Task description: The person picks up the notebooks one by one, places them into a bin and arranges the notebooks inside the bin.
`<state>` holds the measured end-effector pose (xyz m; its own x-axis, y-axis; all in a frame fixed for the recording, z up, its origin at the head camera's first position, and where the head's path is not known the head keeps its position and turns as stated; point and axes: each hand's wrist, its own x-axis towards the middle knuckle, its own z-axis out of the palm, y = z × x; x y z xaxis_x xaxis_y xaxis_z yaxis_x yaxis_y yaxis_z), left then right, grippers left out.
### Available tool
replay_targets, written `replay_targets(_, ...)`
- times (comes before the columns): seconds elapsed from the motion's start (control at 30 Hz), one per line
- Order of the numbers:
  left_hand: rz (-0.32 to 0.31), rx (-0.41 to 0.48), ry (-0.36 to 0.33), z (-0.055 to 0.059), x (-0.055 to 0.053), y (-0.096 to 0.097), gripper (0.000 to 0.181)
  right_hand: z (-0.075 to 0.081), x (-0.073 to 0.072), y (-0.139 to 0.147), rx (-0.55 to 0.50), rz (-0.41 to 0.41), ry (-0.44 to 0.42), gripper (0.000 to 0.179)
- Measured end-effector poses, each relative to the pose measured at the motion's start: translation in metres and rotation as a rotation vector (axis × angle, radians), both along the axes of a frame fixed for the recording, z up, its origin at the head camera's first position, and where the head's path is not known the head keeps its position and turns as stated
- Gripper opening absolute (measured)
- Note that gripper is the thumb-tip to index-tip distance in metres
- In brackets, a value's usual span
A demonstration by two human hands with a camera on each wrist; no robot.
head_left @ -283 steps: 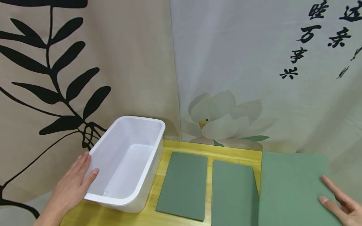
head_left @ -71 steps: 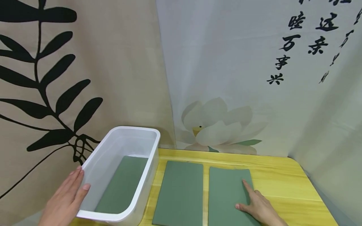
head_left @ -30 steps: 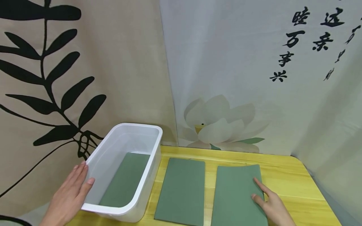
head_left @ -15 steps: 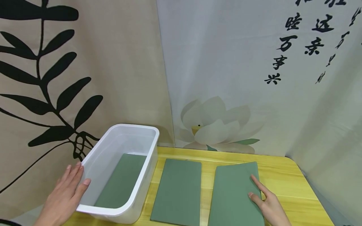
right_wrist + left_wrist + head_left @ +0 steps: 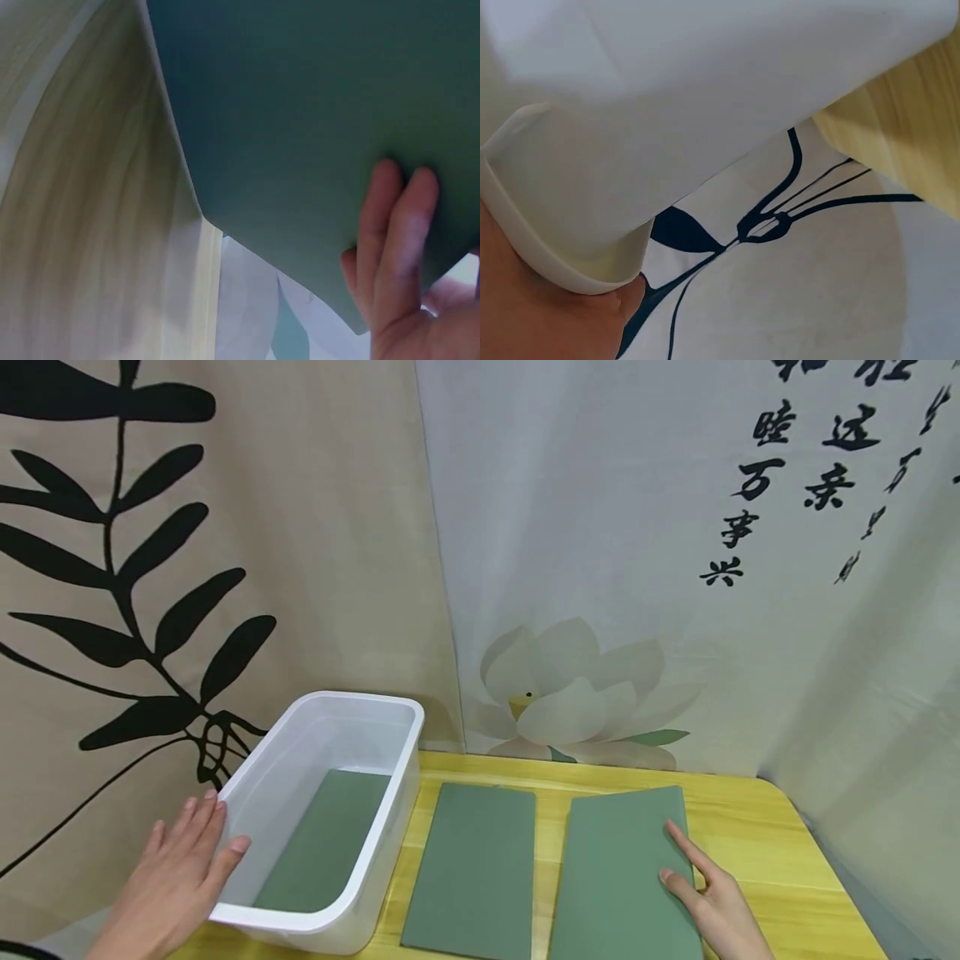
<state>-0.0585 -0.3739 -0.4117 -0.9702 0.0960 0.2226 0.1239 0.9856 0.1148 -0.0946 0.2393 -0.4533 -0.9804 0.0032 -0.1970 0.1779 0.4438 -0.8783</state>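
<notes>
At the left of the head view stands a white plastic tub (image 5: 407,768). My left hand (image 5: 168,877) rests on its left rim, fingers straight along the outside and thumb over the inner edge. A flat green rectangular sheet (image 5: 326,843) lies on the tub's floor. At the right, my right hand (image 5: 716,897) pinches another green sheet (image 5: 615,877) by its right edge, thumb and index finger on top. The right wrist view shows two fingers (image 5: 397,240) pressed against its underside. This sheet is tilted, with its right side raised.
One more green sheet (image 5: 472,868) lies flat between the tub and the held sheet. All stand on a yellow wood-grain table (image 5: 787,860) with a rounded far right corner. Printed curtains (image 5: 585,527) hang close behind.
Earlier, my right hand held a green sheet and the tub was bare; a sheet now lies inside it. My right hand has since taken the right-hand sheet's edge and tilted it up. The left hand stays.
</notes>
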Motion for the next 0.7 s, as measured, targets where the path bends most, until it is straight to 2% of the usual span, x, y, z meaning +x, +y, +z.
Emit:
replay_targets(0.13,-0.007,0.001,-0.017,0.002,0.000,0.000,0.067,0.005,0.002,-0.004,-0.152,-0.050,-0.039,0.070)
replay_targets(0.2,-0.005,0.008,-0.030,0.003,0.001,0.001,0.068,0.008,0.003,-0.005,-0.195,-0.069,-0.053,0.069)
replay_targets(0.33,0.009,0.015,-0.073,0.001,0.003,0.001,0.070,0.014,0.004,-0.008,-0.214,-0.088,-0.054,0.069)
replay_targets(0.4,0.010,0.006,-0.069,0.000,0.003,0.001,0.070,0.018,0.004,-0.010,-0.225,-0.089,-0.053,0.070)
replay_targets(0.57,-0.032,-0.019,0.036,-0.001,0.002,0.000,0.064,0.029,0.004,-0.019,-0.256,-0.090,-0.038,0.072)
replay_targets(0.7,-0.053,-0.008,0.086,-0.003,0.002,0.000,0.061,0.039,0.003,-0.030,-0.276,-0.086,0.008,0.072)
